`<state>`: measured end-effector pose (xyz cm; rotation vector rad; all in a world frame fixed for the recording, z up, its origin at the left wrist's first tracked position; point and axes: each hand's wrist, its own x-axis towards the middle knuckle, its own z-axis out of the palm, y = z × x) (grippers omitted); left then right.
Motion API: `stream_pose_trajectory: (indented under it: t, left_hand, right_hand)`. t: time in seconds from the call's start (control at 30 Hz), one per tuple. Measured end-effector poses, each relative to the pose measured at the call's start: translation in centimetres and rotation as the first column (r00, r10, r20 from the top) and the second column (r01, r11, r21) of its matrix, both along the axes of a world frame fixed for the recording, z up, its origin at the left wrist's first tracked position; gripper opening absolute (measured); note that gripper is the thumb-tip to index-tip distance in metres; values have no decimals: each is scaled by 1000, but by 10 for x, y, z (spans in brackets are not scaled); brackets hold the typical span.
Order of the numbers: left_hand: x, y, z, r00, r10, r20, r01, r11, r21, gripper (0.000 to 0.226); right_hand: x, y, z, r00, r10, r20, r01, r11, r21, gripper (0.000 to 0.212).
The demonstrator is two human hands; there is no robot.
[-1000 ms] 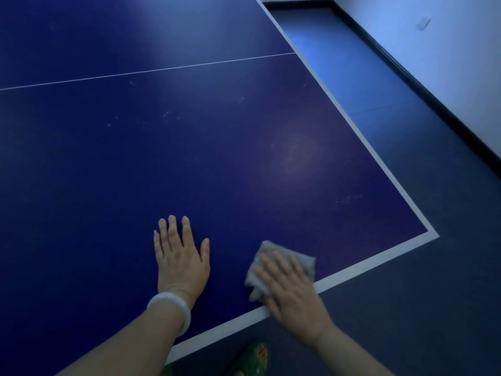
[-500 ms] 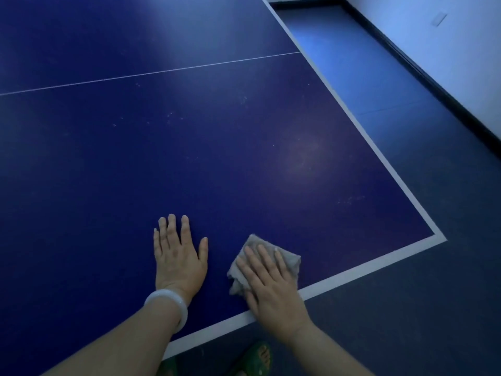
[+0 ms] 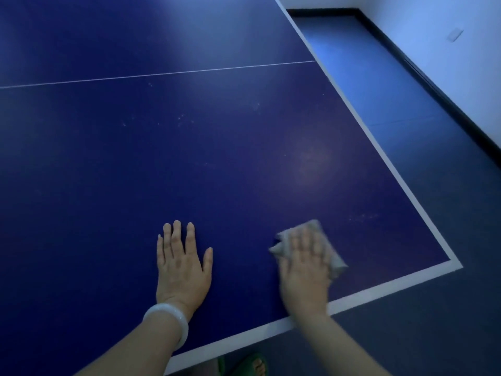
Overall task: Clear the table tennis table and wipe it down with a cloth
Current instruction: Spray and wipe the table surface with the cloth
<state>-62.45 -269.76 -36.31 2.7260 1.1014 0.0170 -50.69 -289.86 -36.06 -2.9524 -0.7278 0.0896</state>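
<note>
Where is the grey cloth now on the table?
The cloth lies under the right hand, near the table's near-right corner, right of the left hand.

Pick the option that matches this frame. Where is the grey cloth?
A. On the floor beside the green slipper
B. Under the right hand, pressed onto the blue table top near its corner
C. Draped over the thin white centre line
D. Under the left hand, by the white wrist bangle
B: the crumpled grey cloth lies under the flat right hand on the dark blue table tennis table, while the left hand rests bare on the surface.

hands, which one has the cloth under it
The right hand: it presses the grey cloth. The left hand, wearing the bracelet, lies flat on bare table.
</note>
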Motion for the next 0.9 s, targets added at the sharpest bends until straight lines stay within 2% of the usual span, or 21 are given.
stream_pose_trajectory:
  t: [0.03, 0.1, 0.17, 0.2, 0.27, 0.33, 0.4, 0.53, 0.63, 0.8, 0.9]
  left_hand:
    - [0, 0, 0, 1000, -5, -4, 5, 1000, -2, 73]
    - [0, -1, 1, 1000, -13, -6, 13, 1000, -6, 72]
    - [0, 0, 2, 1000, -12, -11, 12, 1000, -8, 70]
    - [0, 1, 2, 1000, -9, -25, 9, 1000, -9, 70]
    - [1, 1, 3, 999, -5, -52, 4, 1000, -17, 71]
    - [1, 0, 6, 998, -1, -58, 0, 1000, -31, 72]
    - [1, -1, 8, 999, -3, -54, 0, 999, -49, 74]
    - [-1, 0, 12, 999, -3, -45, 0, 997, -72, 74]
    - [13, -5, 19, 1000, 16, 6, -15, 992, -124, 63]
    - [80, -37, 32, 982, -170, 87, 182, 971, -156, 59]
    - [127, -59, 29, 986, -156, 65, 164, 976, -144, 61]
  right_hand:
    - [-14, 20, -1, 989, 147, -16, -147, 989, 18, 59]
    - [-28, 45, -2, 908, 417, -49, -415, 909, 40, 59]
    - [-14, 46, -1, 815, 577, -55, -578, 816, 6, 59]
    - [1, 39, 1, 799, 599, -57, -600, 799, -20, 59]
    - [34, 16, 3, 871, 486, -72, -491, 868, -76, 58]
    - [63, -11, 7, 973, 220, -63, -226, 969, -104, 60]
    - [76, -29, 11, 994, 86, -67, -92, 991, -95, 63]
    - [77, -34, 11, 991, 106, -76, -111, 992, -57, 62]
    - [79, -33, 11, 992, 101, -74, -103, 995, -16, 60]
    - [80, -37, 5, 992, 110, -55, -111, 994, -16, 58]
    - [84, -36, 4, 990, 131, -47, -132, 991, -19, 59]
